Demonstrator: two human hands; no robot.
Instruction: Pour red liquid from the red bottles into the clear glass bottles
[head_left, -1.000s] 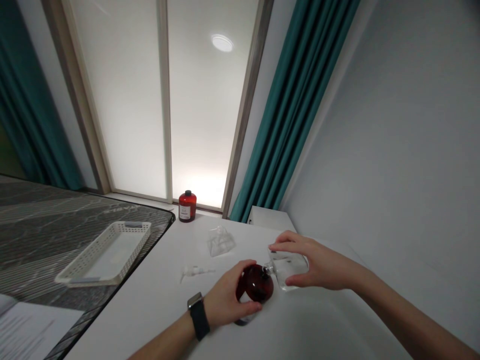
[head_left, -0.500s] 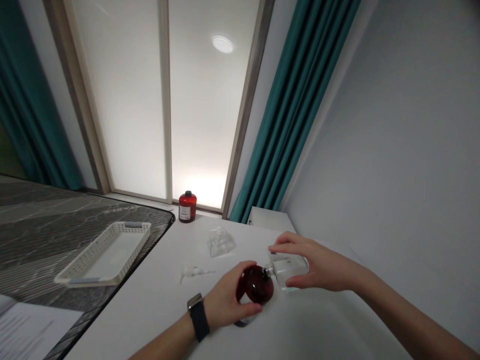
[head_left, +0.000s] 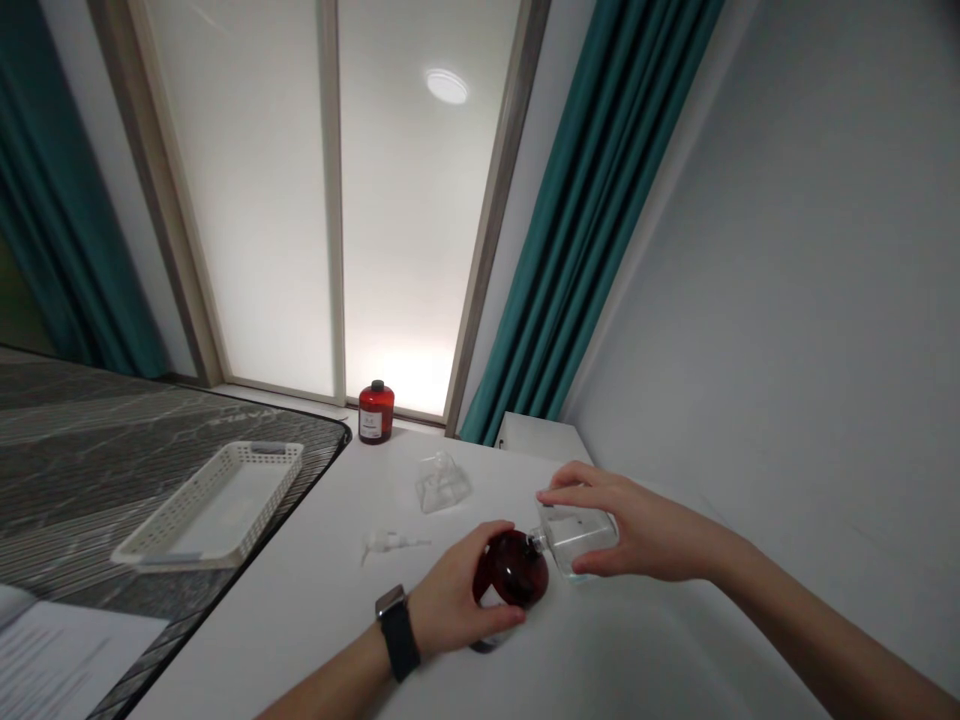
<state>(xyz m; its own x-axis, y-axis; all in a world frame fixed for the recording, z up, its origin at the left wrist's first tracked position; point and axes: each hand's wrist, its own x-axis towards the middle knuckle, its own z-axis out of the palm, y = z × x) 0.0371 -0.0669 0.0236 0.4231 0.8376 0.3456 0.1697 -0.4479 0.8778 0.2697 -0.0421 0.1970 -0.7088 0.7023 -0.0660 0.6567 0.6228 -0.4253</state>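
My left hand (head_left: pixel 457 595), with a dark watch on its wrist, is wrapped round a dark red-brown bottle (head_left: pixel 523 568) with a pale label. My right hand (head_left: pixel 637 525) grips a clear bottle (head_left: pixel 576 535) tipped on its side, its neck pointing left. The two bottles meet mouth to mouth, the clear neck at the opening of the brown one. Some clear liquid seems to lie in the lower side of the clear bottle. A white pump head (head_left: pixel 394 542) rests on the white table (head_left: pixel 315 625) left of my left hand.
Crumpled clear plastic (head_left: pixel 442 483) lies beyond my hands. A capped red-brown bottle (head_left: pixel 376 413) stands at the table's far edge. To the left, a white basket (head_left: pixel 214 510) and printed paper (head_left: pixel 71 660) sit on a dark patterned surface. A white cabinet (head_left: pixel 544 435) stands behind the table.
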